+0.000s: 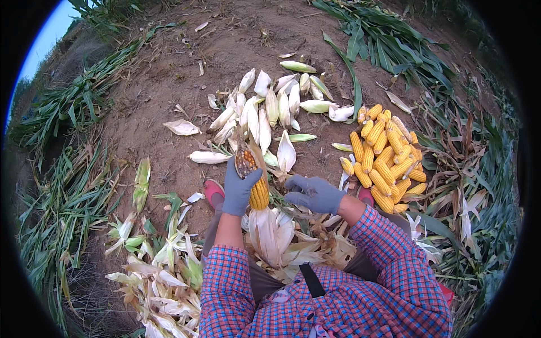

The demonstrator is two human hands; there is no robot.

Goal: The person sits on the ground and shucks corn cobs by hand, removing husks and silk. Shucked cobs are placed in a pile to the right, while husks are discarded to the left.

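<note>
My left hand (239,186), in a grey glove, grips a partly husked ear of corn (258,192). Yellow kernels show on its lower part, while the upper end has dark, discoloured kernels. Pale husk (270,236) hangs from the ear's lower end towards my lap, and another strip of husk stands along its right side. To the right of the ear, my gloved right hand (315,194) is held apart from it, fingers partly spread, with nothing visible in them.
Unhusked ears (272,105) lie heaped on the soil ahead. A pile of bare yellow cobs (386,156) is at my right. Stripped husks (165,287) cover the ground at lower left. Cut green corn stalks (67,207) line the left side, with more stalks (384,46) at upper right.
</note>
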